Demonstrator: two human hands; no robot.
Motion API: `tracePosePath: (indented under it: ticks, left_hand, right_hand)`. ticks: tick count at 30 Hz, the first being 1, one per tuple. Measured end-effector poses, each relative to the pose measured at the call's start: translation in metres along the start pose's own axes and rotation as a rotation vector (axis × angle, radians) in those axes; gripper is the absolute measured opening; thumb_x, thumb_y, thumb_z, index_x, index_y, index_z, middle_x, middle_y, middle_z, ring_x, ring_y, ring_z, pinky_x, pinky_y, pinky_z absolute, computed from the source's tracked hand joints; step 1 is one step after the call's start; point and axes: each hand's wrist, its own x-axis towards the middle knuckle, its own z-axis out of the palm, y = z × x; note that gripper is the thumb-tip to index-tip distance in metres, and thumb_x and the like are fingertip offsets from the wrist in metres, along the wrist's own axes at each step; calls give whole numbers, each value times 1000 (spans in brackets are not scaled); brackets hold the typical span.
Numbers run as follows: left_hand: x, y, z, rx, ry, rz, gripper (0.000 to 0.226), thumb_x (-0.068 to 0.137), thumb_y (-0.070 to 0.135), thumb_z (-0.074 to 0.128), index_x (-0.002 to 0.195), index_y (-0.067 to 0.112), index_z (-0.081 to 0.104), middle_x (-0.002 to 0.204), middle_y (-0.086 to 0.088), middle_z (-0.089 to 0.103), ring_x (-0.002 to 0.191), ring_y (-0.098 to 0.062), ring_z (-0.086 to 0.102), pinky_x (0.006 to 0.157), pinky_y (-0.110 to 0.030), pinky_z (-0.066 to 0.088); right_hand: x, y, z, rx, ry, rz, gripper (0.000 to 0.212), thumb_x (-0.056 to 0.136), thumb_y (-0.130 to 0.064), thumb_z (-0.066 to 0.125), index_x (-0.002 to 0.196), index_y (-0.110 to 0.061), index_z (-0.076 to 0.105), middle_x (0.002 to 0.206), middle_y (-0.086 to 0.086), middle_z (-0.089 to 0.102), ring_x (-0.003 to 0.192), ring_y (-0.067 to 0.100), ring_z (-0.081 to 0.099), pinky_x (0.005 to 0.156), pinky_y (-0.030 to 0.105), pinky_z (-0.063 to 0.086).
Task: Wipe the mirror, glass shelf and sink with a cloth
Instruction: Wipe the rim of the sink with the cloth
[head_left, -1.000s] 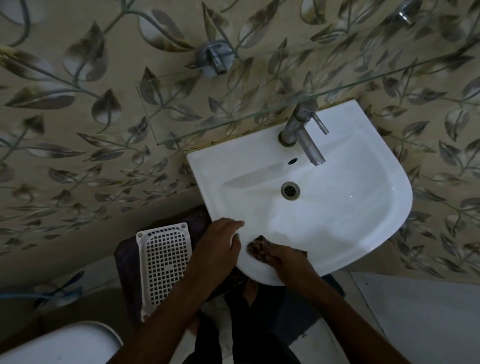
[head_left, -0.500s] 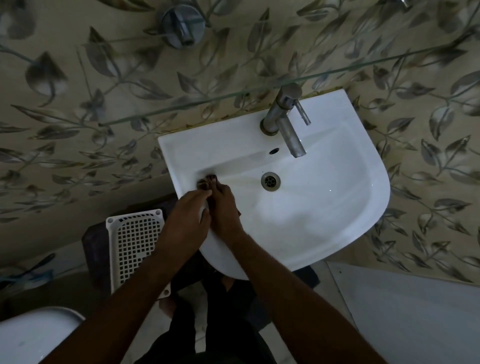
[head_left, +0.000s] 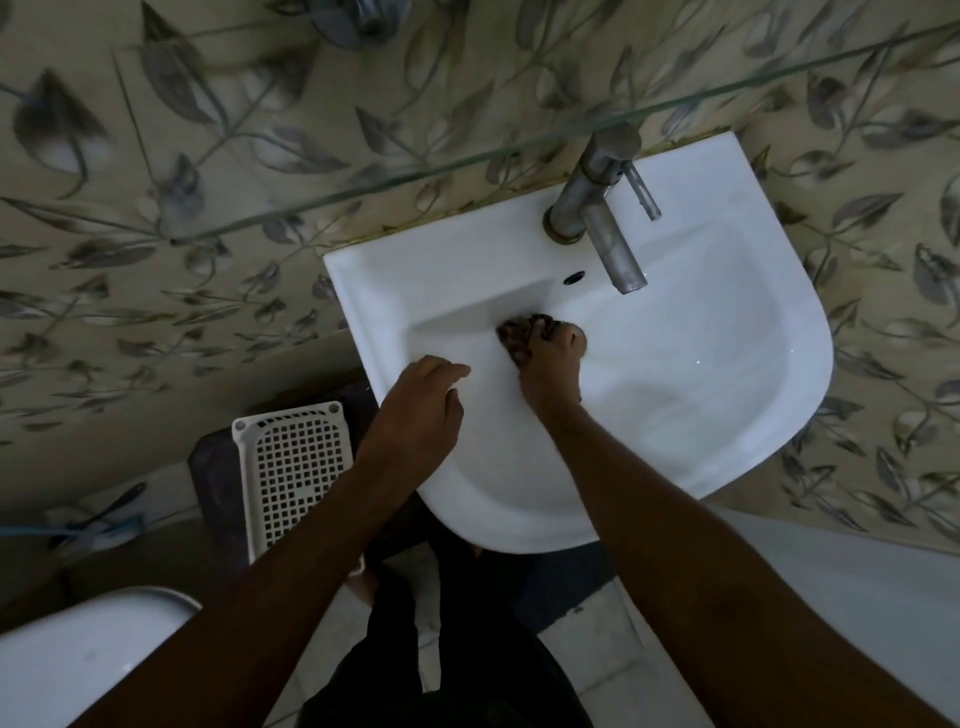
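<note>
A white sink (head_left: 727, 374) hangs on a leaf-patterned tiled wall. My right hand (head_left: 550, 364) is inside the basin near its back wall, pressing a dark patterned cloth (head_left: 514, 335) against the porcelain; the drain is hidden under the hand. On the sink's left front rim rests my left hand (head_left: 421, 405), fingers loosely curled and holding nothing. A metal tap (head_left: 602, 208) stands at the back of the sink. Above it, a glass shelf (head_left: 467, 156) runs along the wall. No mirror is in view.
A white perforated plastic basket (head_left: 291, 467) sits on a dark stool left of the sink. A white toilet (head_left: 78, 660) shows at the bottom left. A round metal fitting (head_left: 343, 15) is on the wall above the shelf. Tiled floor lies below.
My right hand has carried the cloth from the front rim to the basin's left side, then to the middle over the drain. The left hand stays on the left rim.
</note>
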Motion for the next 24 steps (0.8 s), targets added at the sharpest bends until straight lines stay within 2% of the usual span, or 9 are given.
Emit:
tracePosePath:
  ticks: [4, 7, 9, 12, 15, 17, 19, 21, 24]
  left_hand:
    - [1, 2, 2, -27, -2, -50, 32, 93, 7, 50, 122, 12, 61, 118, -3, 59, 112, -17, 53, 99, -28, 43]
    - [3, 3, 3, -44, 8, -111, 32, 93, 8, 50, 123, 13, 60, 124, -2, 58, 118, -15, 51, 102, -21, 37]
    - [2, 1, 4, -29, 20, -119, 32, 93, 7, 51, 123, 13, 60, 124, -2, 59, 119, -14, 50, 104, -19, 34]
    - [-2, -3, 8, 38, 23, -28, 32, 90, 4, 52, 119, 12, 61, 116, -3, 62, 112, -18, 54, 102, -30, 43]
    - [-4, -4, 15, 106, 28, 52, 32, 85, -1, 57, 114, 10, 64, 107, -3, 65, 103, -20, 58, 94, -37, 50]
    - [-3, -4, 16, 118, 49, 36, 30, 85, 1, 57, 112, 10, 66, 106, -2, 66, 101, -19, 58, 93, -37, 50]
    - [-3, -4, 17, 123, 59, 32, 28, 86, 4, 55, 111, 11, 66, 106, -1, 66, 101, -19, 59, 92, -37, 51]
    - [-2, -4, 17, 134, 61, 45, 28, 86, 5, 54, 110, 11, 66, 106, -1, 67, 101, -19, 60, 91, -37, 52]
    - [-1, -4, 16, 144, 68, 47, 28, 86, 7, 52, 109, 11, 67, 105, -1, 67, 101, -19, 60, 91, -36, 52]
  right_hand:
    - [-34, -38, 9, -55, -109, -252, 29, 96, -16, 59, 123, -9, 67, 125, 17, 55, 115, 38, 45, 97, 45, 39]
    - [-60, -56, 11, 57, -119, -323, 11, 95, -8, 55, 94, -10, 66, 100, 5, 54, 100, 22, 55, 81, 30, 48]
    - [-64, -50, 8, 54, -179, -353, 17, 98, -12, 52, 110, -7, 63, 112, 14, 54, 107, 20, 52, 86, 32, 46]
    - [-41, -19, 9, -143, -136, -363, 50, 100, -18, 49, 147, -5, 37, 133, 22, 44, 113, 37, 44, 91, 43, 48]
    - [-10, 1, 0, -299, -92, -336, 57, 97, -9, 41, 150, 5, 26, 138, 25, 41, 115, 38, 45, 93, 49, 51]
    - [0, 11, -8, -440, -75, -442, 49, 98, -8, 42, 145, 5, 37, 133, 20, 50, 113, 31, 52, 92, 42, 53]
    - [7, 25, -23, -410, 9, -314, 37, 99, -10, 41, 133, -1, 52, 120, 8, 62, 104, 18, 61, 83, 30, 55]
    - [22, 44, -35, -414, 73, -117, 48, 92, -8, 44, 139, 3, 45, 121, 20, 57, 100, 33, 58, 74, 41, 56]
    - [39, 66, -34, -417, 82, 1, 61, 79, -6, 59, 137, 6, 42, 119, 26, 52, 95, 38, 53, 68, 41, 52]
